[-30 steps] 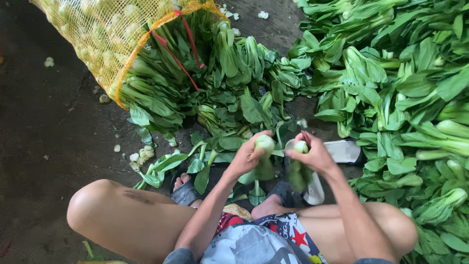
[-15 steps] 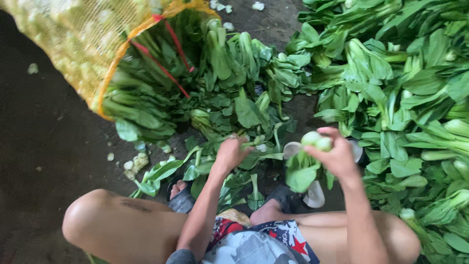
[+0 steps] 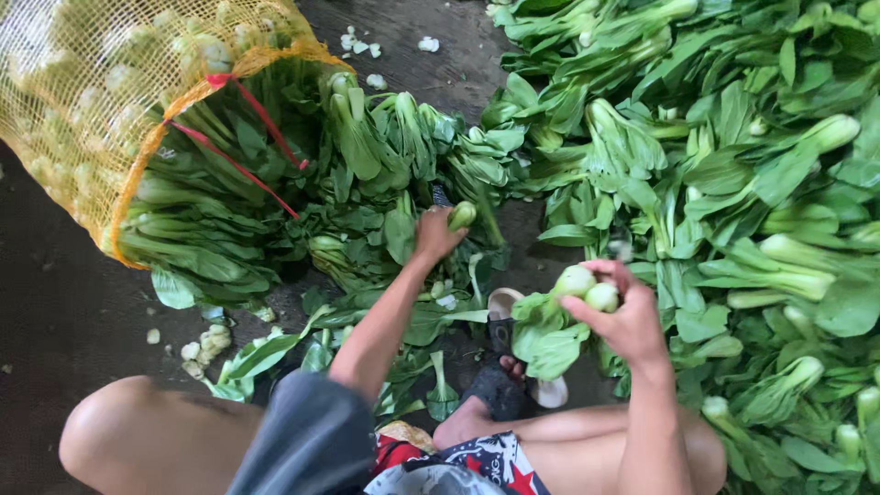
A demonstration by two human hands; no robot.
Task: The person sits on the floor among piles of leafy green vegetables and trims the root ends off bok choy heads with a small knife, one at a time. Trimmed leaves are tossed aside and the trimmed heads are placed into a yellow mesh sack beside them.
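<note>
My left hand (image 3: 434,235) reaches forward into the loose greens spilling from the sack and closes on a bok choy head (image 3: 461,215). My right hand (image 3: 621,312) is raised over my foot and grips two bok choy heads (image 3: 587,288) by their pale bases, leaves hanging down to the left. A yellow mesh sack (image 3: 82,101), tied with red cord, lies open at the upper left with bok choy pouring out of its mouth (image 3: 275,192).
A big heap of bok choy (image 3: 752,183) covers the right side. Trimmed stem bits (image 3: 203,346) and loose leaves lie on the dark wet floor (image 3: 64,312). My bare knees and sandalled foot (image 3: 500,367) are at the bottom.
My left hand has let go near my right hand and stretched forward to a bok choy by the sack. My right hand has moved right, still holding its bok choy.
</note>
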